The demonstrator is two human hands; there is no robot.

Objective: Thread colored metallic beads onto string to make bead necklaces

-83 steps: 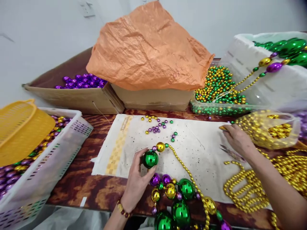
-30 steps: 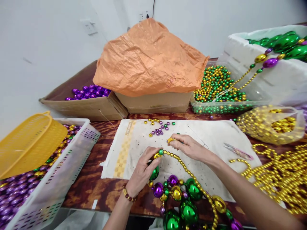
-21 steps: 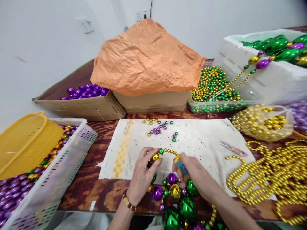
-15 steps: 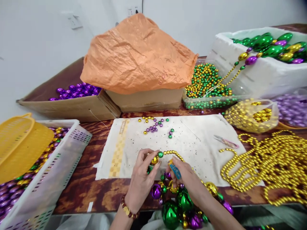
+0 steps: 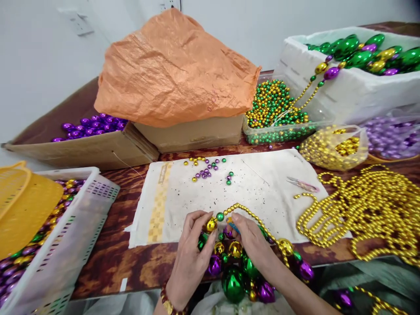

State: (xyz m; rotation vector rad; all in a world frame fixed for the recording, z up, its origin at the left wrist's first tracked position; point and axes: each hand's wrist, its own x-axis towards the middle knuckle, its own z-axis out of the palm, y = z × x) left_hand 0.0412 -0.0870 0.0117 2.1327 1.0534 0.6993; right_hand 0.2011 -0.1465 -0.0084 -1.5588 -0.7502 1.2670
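Note:
My left hand (image 5: 193, 249), with a beaded bracelet at the wrist, pinches a shiny gold bead (image 5: 211, 225) at its fingertips. A green bead (image 5: 220, 216) and a string of small gold beads (image 5: 244, 208) run on from it, arching over my right hand (image 5: 251, 238). The right hand's fingers are closed around a small blue and orange tool (image 5: 233, 226), mostly hidden by them. Large green, purple and gold balls, such as a big green one (image 5: 233, 283), hang below both hands at the table's front edge.
A white cloth (image 5: 197, 201) bears loose beads and small snips (image 5: 302, 184). Gold bead strings (image 5: 370, 210) lie right. Around stand a white basket (image 5: 77, 227), a cardboard box (image 5: 131, 146), an orange sack (image 5: 177, 70), a clear tub (image 5: 278, 134) and a foam box (image 5: 328, 94).
The view has shifted slightly. My right hand has turned and moved closer to my left, so the tool shows less. The gold string now arches higher above the right hand.

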